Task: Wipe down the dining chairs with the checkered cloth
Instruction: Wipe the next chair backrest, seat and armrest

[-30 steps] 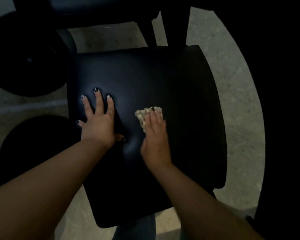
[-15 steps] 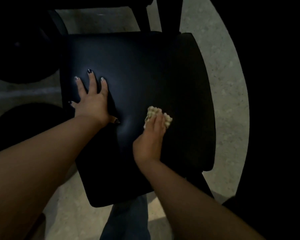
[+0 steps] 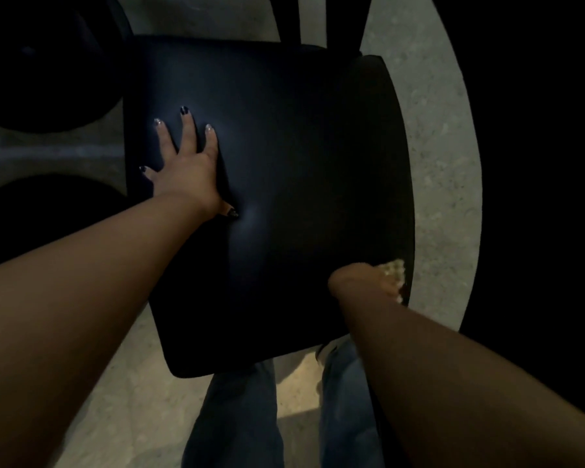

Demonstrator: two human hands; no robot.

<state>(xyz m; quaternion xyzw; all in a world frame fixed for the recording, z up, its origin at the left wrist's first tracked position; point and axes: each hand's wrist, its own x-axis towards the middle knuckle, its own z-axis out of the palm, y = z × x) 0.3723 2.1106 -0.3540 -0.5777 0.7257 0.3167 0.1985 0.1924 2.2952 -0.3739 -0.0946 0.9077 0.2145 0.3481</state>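
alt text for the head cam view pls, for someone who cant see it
A person's right hand presses a checkered cloth against the right edge of a black chair seat. The left hand lies flat, fingers spread, on the seat's left side.

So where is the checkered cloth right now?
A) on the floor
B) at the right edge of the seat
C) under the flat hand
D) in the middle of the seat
B: the checkered cloth sits under the right hand at the right edge of the chair seat.

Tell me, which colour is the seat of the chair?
The chair seat is black, slightly glossy; the head view shows it.
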